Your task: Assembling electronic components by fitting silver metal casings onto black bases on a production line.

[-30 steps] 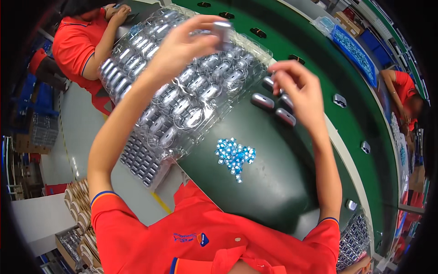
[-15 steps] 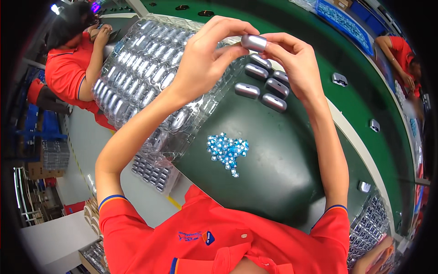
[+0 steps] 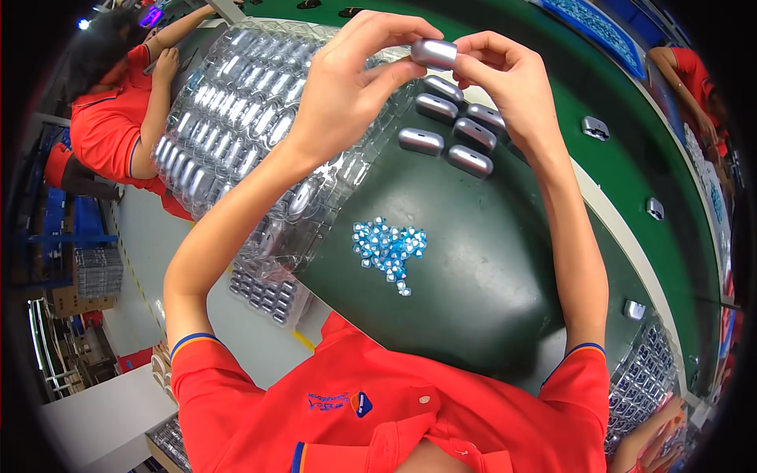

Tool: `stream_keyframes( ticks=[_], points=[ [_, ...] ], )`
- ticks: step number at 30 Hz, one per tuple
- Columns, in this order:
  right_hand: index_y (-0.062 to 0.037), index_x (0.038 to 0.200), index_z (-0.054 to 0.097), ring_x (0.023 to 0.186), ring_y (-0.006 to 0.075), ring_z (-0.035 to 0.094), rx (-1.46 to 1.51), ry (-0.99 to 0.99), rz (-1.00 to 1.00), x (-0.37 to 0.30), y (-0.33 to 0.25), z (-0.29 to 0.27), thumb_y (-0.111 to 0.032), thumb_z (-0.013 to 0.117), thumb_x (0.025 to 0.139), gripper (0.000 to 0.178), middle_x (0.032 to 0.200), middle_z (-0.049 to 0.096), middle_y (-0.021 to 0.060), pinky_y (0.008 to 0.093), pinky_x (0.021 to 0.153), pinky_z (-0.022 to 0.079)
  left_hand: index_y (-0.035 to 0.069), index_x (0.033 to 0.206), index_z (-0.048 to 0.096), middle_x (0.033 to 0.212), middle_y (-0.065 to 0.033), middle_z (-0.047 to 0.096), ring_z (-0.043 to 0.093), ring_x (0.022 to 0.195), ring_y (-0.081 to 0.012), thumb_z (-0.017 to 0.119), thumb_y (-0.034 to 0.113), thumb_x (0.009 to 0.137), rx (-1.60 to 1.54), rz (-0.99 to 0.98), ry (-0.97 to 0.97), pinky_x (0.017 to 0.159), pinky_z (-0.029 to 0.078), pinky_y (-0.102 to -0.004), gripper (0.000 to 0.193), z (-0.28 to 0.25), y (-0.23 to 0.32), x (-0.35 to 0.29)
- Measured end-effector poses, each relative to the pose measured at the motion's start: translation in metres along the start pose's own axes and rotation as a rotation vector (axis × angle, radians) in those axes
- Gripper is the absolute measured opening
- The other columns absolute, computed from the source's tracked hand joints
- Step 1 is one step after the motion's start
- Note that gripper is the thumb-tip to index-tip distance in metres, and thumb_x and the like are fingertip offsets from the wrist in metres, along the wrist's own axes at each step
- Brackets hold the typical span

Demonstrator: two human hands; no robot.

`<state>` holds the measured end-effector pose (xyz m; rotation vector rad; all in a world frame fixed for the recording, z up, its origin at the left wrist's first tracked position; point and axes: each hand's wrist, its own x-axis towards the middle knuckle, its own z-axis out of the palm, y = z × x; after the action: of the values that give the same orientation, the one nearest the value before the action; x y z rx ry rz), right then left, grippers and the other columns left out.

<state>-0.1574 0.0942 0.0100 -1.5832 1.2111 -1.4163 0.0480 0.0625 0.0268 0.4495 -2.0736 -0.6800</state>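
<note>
Fingers of left hand (image 3: 347, 94) and right hand (image 3: 512, 83) pinching one silver case (image 3: 434, 53), as half a second earlier.

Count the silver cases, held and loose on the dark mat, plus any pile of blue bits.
Held silver case, left hand and right hand: 1
Loose silver cases on dark mat: 6
Pile of blue pieces: 1
Total: 8

Silver case (image 3: 434, 53) partly behind fingers (image 3: 481, 59)
</note>
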Motion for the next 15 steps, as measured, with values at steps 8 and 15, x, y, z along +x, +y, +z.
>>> stream_keyframes(
  ticks=[8, 15],
  points=[
    [0.001, 0.097, 0.068, 0.073, 0.0117, 0.063, 0.113, 0.02, 0.094, -0.002, -0.002, 0.001, -0.015, 0.069, 0.085, 0.02, 0.081, 0.067, 0.0063, 0.0264, 0.077, 0.052, 0.0, 0.109, 0.063, 0.1, -0.0138, 0.065, 0.064, 0.101, -0.0229, 0.068, -0.006, 0.078, -0.34, -0.223, 0.173, 0.087, 0.052, -0.0331, 0.032, 0.009, 0.017, 0.004],
    [0.0003, 0.104, 0.067, 0.078, 0.0118, 0.064, -0.056, -0.067, 0.101, 0.002, 0.002, -0.003, -0.013, 0.068, 0.087, 0.021, 0.084, 0.068, 0.0063, 0.0279, 0.079, 0.053, 0.0, 0.122, 0.056, 0.109, -0.0083, 0.062, 0.058, 0.109, -0.0162, 0.065, -0.004, 0.088, 0.037, 0.664, 0.051, 0.096, 0.048, -0.0284, 0.036, 0.001, -0.039, 0.017]
  ],
)
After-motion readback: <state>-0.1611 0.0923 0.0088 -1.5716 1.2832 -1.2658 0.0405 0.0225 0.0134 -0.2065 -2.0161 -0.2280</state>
